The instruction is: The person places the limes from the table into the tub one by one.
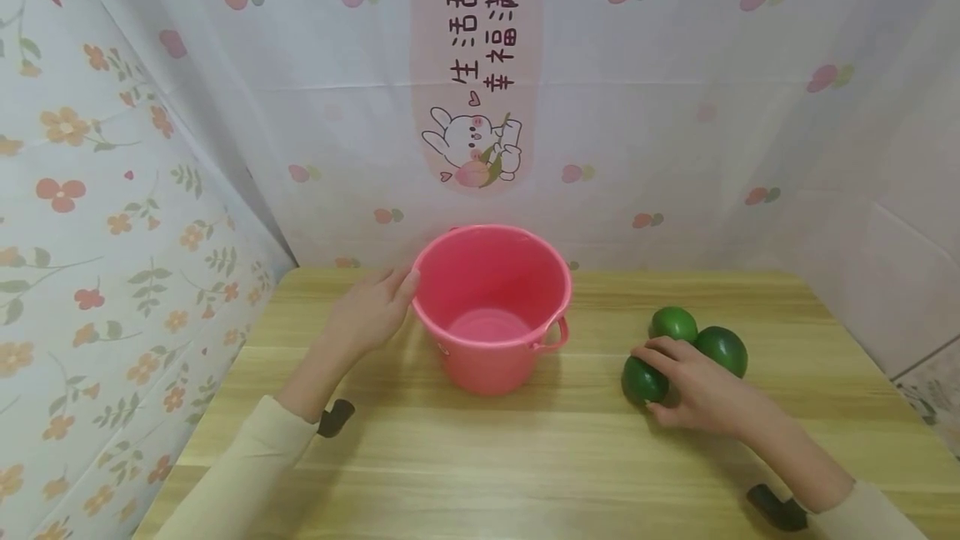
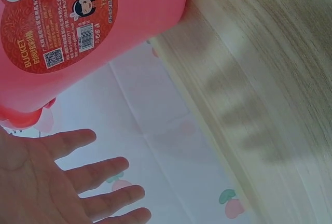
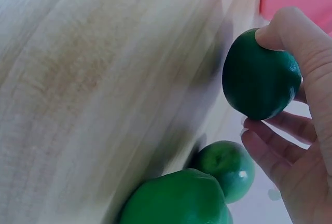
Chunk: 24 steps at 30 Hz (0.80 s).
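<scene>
A pink bucket [image 1: 491, 365] stands upright on the wooden table, its mouth facing up and its bottom bare inside. My left hand [image 1: 375, 307] is at the bucket's left rim, with the fingers straight and spread in the left wrist view. Whether its thumb presses the rim is hard to tell. To the right of the bucket, my right hand [image 1: 701, 386] holds a dark green round fruit [image 3: 259, 76] between thumb and fingers, seemingly just above the table. Behind that hand lie a smaller green fruit [image 1: 672, 324] and a larger green fruit [image 1: 723, 350], close together.
The wood-grain table [image 1: 480, 465] ends at a white printed curtain [image 1: 330, 132] at the back. A floral cloth [image 1: 112, 215] hangs on the left. The bucket's handle joint [image 1: 558, 336] sticks out toward the right. A red label [image 2: 62, 22] is on its side.
</scene>
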{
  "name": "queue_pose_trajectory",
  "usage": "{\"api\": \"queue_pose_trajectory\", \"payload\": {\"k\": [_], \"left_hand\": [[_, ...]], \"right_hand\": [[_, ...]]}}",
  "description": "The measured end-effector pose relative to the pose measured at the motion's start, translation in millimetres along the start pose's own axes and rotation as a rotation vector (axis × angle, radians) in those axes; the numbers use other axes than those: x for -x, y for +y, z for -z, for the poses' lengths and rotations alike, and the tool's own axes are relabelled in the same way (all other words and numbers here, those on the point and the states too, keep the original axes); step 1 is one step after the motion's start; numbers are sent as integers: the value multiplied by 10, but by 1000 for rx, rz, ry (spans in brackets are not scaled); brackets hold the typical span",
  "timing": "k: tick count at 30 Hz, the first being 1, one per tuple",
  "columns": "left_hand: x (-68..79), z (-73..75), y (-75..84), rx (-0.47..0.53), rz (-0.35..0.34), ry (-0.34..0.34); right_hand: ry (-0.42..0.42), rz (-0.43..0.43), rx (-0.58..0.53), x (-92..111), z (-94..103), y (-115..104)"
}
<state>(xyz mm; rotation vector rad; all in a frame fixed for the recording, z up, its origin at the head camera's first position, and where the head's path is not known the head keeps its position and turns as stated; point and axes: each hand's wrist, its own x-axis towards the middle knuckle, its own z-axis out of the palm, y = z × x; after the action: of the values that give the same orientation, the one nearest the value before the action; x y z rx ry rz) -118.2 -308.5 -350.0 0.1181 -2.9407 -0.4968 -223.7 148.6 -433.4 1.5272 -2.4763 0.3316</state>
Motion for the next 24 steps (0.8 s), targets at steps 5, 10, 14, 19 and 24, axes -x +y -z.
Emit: {"api": "queue_pose_trajectory", "payload": {"k": [5,10,14,19,24], "left_hand": [[6,13,11,2,4,-2],[15,24,16,-8,8,-3],[19,32,17,-15,20,-20],[16,25,9,-10,38,-35],[17,21,15,-1,36,-36]], "right_hand": [[22,-18,5,-17,41,-10],[42,-51,-13,-34,137,-8],[59,-61,-21,-55,215,-1],[106,-33,-35,-80,255,12],[136,-13,-43,-101,277,11]]}}
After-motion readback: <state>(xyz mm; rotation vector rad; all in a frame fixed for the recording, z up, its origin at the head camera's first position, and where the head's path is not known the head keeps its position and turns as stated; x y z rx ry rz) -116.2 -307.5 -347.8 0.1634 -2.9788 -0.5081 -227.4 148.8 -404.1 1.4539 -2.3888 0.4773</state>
